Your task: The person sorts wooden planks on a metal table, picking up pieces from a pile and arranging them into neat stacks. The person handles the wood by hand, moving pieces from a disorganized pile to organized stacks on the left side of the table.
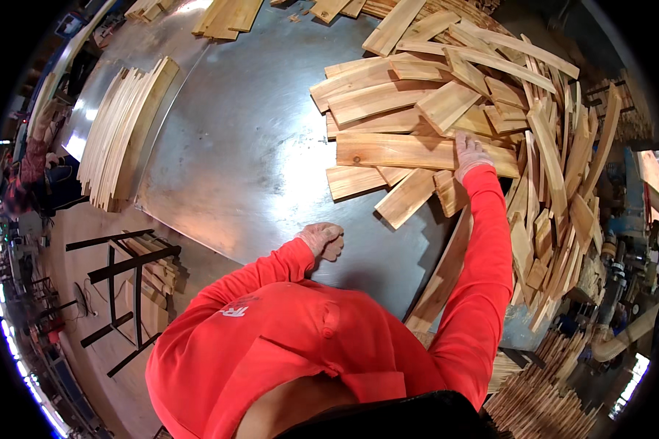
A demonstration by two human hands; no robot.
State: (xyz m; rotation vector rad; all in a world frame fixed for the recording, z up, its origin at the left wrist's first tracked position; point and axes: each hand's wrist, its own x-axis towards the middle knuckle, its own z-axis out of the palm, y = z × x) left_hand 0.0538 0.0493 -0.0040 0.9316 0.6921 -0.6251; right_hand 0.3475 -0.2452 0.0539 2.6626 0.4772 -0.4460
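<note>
Wooden knotted plank lies under the right hand, perhaps steadied, pinch unclear; nearer, the left hand curls loosely.

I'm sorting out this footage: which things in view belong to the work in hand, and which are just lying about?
Seemingly in the work:
right hand, touching a long board
loosely curled left hand
jumbled board pile
metal table

Probably just lying about:
black frame, lower left
wood pieces beside it
thin sticks, lower right
</note>
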